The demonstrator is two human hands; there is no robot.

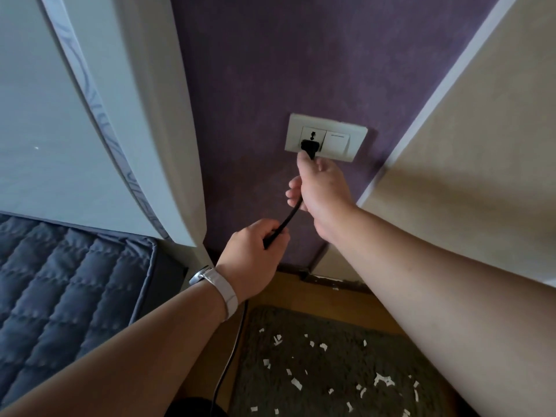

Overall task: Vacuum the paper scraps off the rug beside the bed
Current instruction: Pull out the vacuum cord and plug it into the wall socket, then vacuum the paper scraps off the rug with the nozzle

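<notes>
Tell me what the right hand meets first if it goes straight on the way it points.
The white wall socket plate; the right hand pinches the black plug, seemingly at its face.

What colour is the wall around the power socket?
The wall is a mottled purple, seen best in the head view.

Single cam, head-worn, wide-angle; straight edges bow twd frame sides. Faces fwd and a bit down at purple wall (pixel 270 70). Socket plate (pixel 326 136) sits just R of frame centre, near. Lower L shows bed (pixel 60 281), bottom centre shows rug (pixel 331 332), both seen from above. L forearm (pixel 135 350) and R forearm (pixel 436 266) cut the bottom corners, pointing up twd centre.
</notes>
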